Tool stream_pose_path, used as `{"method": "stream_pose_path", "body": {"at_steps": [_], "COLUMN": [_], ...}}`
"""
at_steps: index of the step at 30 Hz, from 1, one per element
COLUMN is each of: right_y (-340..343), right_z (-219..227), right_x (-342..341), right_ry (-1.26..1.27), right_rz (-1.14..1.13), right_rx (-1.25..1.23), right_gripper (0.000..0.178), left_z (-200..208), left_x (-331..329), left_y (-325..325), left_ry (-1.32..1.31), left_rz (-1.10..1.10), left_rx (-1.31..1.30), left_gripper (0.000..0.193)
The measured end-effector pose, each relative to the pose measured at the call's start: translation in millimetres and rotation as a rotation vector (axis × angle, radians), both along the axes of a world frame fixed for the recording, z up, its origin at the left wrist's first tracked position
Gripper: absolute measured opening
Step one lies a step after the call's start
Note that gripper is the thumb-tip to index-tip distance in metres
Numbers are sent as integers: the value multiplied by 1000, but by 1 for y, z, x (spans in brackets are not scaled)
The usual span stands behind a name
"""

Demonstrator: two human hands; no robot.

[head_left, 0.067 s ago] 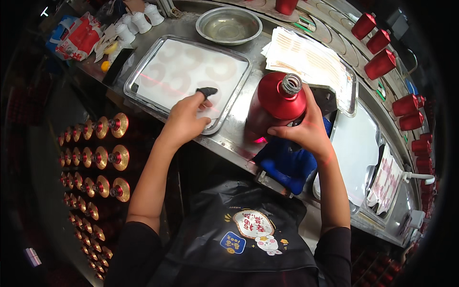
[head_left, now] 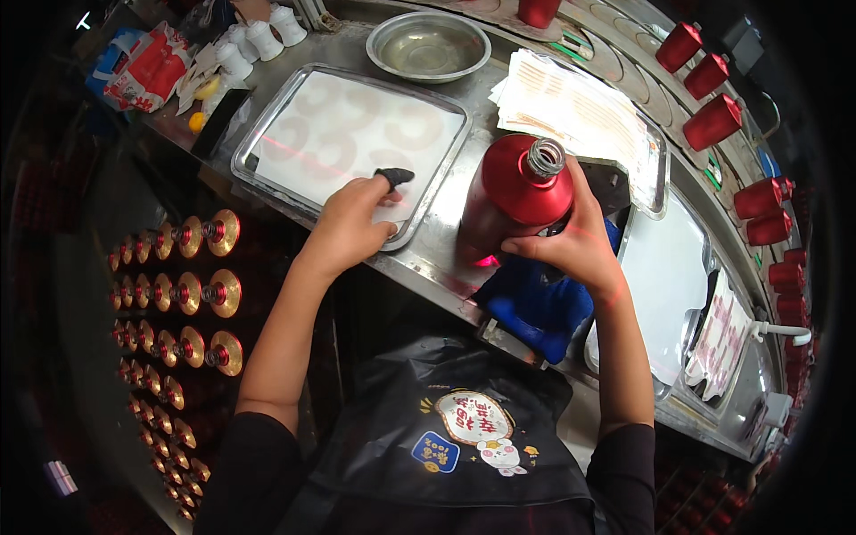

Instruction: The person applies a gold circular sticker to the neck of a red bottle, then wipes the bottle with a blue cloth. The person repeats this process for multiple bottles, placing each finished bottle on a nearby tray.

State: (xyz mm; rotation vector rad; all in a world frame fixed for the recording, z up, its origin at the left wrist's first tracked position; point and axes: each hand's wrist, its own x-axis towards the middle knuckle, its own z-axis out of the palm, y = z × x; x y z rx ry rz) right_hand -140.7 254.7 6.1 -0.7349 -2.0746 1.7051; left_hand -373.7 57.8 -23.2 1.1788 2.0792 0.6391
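Observation:
My right hand [head_left: 575, 241] grips a red glass bottle [head_left: 513, 192] by its side, thumb in front and fingers around the far right. The bottle's threaded, uncapped neck leans to the right over the metal bench. My left hand [head_left: 352, 223] is at the near right corner of a metal tray [head_left: 239, 160] lined with a white sheet [head_left: 357, 102], which bears faint curved shapes. A black finger cover [head_left: 393, 176] is on its index finger, which lies over the sheet. Its thumb is apart from that finger, by the tray rim. The other fingers are partly hidden.
A metal basin [head_left: 428, 67] stands behind the tray. Printed sheets [head_left: 562, 107] lie beyond the bottle, and a blue cloth [head_left: 539, 312] hangs at the bench edge. Red bottles [head_left: 713, 123] line a conveyor at right; gold-shouldered bottles [head_left: 221, 294] stand in rows at lower left.
My left hand has shifted slightly right and nearer over the tray corner. The right hand and the bottle stay nearly where they were.

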Motion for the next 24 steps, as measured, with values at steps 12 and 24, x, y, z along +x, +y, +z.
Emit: {"method": "stream_pose_path", "body": {"at_steps": [12,24], "right_y": [-24,-23], "right_z": [-1,-13], "right_x": [7,27], "right_ry": [-73,-54], "right_rz": [-57,-36], "right_rx": [99,133], "right_gripper": [96,101], "left_z": [-17,-6], "left_x": [-5,17], "left_y": [0,7], "left_ry": [111,264], "left_rz": [-124,-42], "left_rx": [63,222], "left_gripper": [40,17]}}
